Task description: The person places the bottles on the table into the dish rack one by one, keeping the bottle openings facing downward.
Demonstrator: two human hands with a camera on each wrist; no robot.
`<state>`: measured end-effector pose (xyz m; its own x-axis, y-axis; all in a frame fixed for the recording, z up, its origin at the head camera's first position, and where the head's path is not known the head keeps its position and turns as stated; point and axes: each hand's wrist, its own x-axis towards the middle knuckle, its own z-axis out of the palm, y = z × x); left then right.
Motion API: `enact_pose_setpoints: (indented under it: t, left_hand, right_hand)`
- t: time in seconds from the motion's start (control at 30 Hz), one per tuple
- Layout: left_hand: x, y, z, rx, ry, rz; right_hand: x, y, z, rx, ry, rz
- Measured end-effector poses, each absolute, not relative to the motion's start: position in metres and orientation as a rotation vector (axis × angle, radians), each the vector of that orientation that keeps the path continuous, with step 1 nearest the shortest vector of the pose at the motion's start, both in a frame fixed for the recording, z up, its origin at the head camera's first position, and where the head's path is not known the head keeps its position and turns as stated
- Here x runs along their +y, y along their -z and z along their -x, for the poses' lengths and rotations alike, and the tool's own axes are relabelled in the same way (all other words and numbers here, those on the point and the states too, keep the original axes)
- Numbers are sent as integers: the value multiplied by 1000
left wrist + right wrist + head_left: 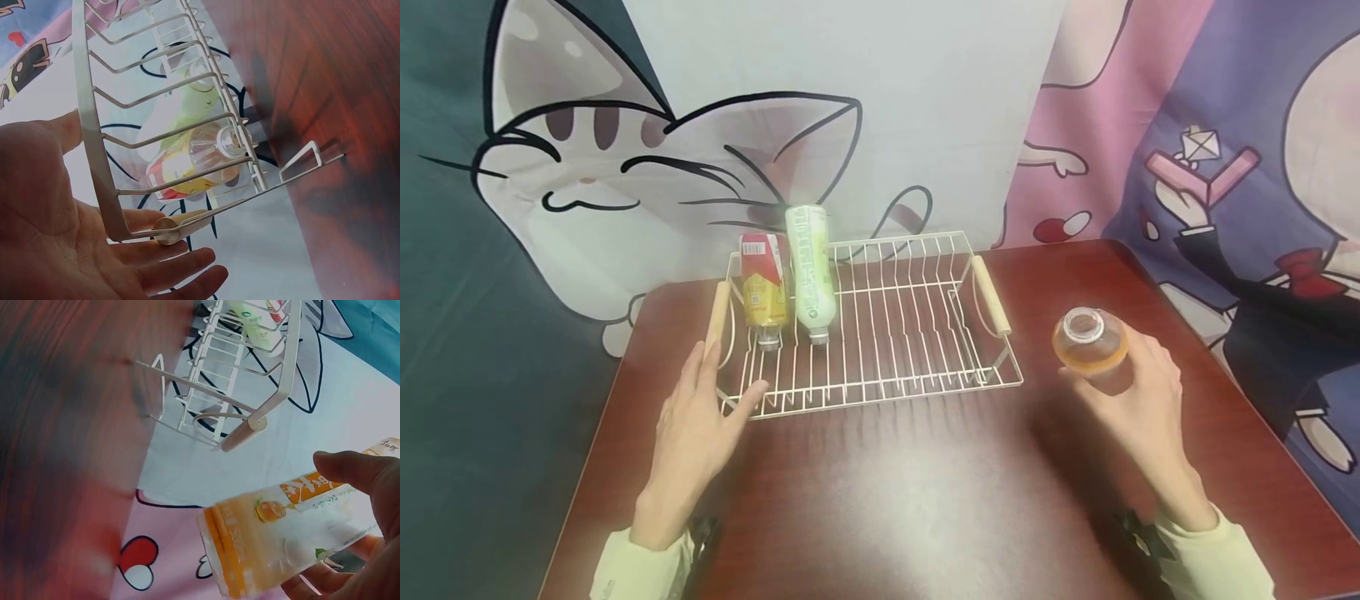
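Note:
A white wire rack [887, 333] with wooden handles stands on the table. My left hand [696, 421] is at its left end, fingers extended along the wooden handle [718, 312] and thumb by the front rail. In the left wrist view, the fingers [181, 269] look straight and reach past the handle. Inside the rack's left part, a red-and-yellow labelled bottle [765, 287] and a pale green bottle [811, 271] lean with their capped necks toward me. Right of the rack, my right hand [1138, 400] grips a clear bottle with an orange label [300, 519], held above the table.
The dark red wooden table [910, 492] reaches to a cartoon-printed cloth backdrop [925, 100] behind and at both sides. The rack's right wooden handle [991, 296] lies between the rack's interior and the orange-labelled bottle.

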<state>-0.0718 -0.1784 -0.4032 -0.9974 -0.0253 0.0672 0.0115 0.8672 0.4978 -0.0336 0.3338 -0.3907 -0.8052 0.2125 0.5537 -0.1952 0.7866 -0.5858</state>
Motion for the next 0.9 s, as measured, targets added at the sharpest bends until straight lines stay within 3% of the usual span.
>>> enact_pose_setpoints:
  t: [0.57,0.9]
  left_hand:
    - [-179,402,69,-2912,816,-33]
    - [-170,397,60,-2678,781,212]
  right_hand:
    - [317,378,31,-2209,-570,-275]
    - [302,368,27,-2156,-515,-349]
